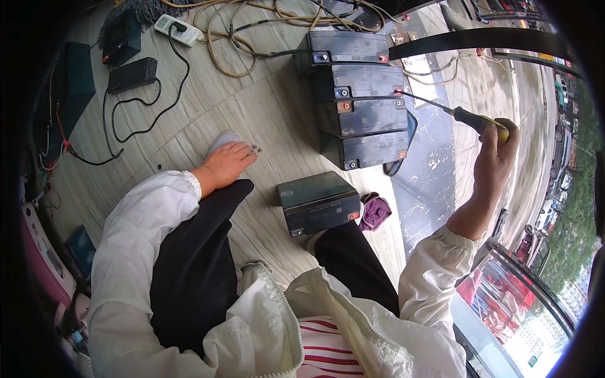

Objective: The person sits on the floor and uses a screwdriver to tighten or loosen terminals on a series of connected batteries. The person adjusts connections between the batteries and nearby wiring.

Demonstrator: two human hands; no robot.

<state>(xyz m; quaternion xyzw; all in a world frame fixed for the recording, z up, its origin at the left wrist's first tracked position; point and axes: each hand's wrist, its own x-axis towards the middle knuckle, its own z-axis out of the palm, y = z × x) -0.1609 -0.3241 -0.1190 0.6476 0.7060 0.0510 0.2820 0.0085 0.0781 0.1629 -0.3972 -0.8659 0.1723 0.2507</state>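
Observation:
My right hand (496, 148) grips a yellow-and-black screwdriver (465, 116), whose long shaft reaches to a red terminal (398, 92) on one of several dark batteries (362, 116) standing in a row. My left hand (228, 164), fingers bent, has small metal screws (254, 149) at its fingertips, just over my grey shoe (219, 140). Between my legs, nearer me than the row, a separate green-black battery (318, 201) sits on the tiled floor (265, 107), beside a crumpled purple cloth (376, 211).
Tan cables (227, 44) loop behind the batteries. A white power strip (178, 30), black adapter (132, 75) and dark boxes (72, 88) with wires lie at left, above a pink object (44, 252). A dark frame (472, 42) and glass case (507, 302) stand right, near a street with vehicles.

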